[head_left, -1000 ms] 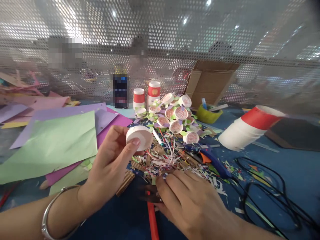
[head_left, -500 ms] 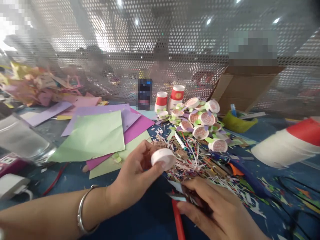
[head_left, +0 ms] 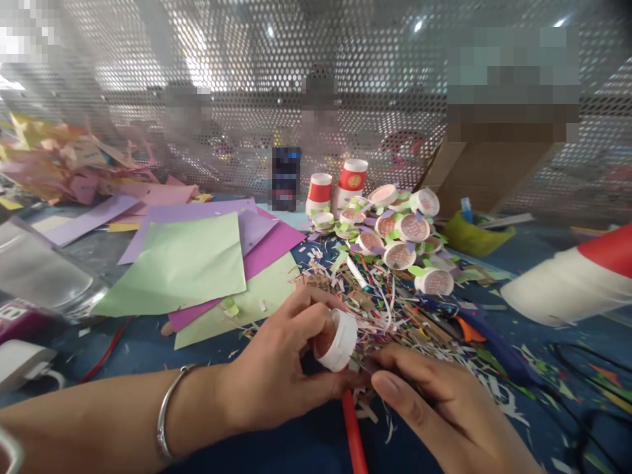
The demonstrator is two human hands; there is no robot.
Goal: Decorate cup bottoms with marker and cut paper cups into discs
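My left hand (head_left: pixel 284 368), with a silver bangle on its wrist, grips a small white cut-down paper cup bottom (head_left: pixel 338 341), tilted with its rim toward the right. My right hand (head_left: pixel 434 405) is closed low at the front, its fingertips meeting the left thumb beside the cup. A red handle (head_left: pixel 353 434), seemingly of scissors, runs down from between the two hands. What the right fingers pinch is hidden. Both hands hover at the near edge of a heap of paper shreds (head_left: pixel 380 306).
A pile of decorated cup bottoms (head_left: pixel 399 234) and two red-and-white cups (head_left: pixel 336 187) stand behind the shreds. Coloured paper sheets (head_left: pixel 182 263) lie left, a stack of cups (head_left: pixel 567 280) lies right. A blue glue gun (head_left: pixel 474 332), cables and a cardboard box are near.
My left hand lowered the cup bottom from chest height to the right hand and turned it on its side. The right hand lifted off the shreds. The view swung left.
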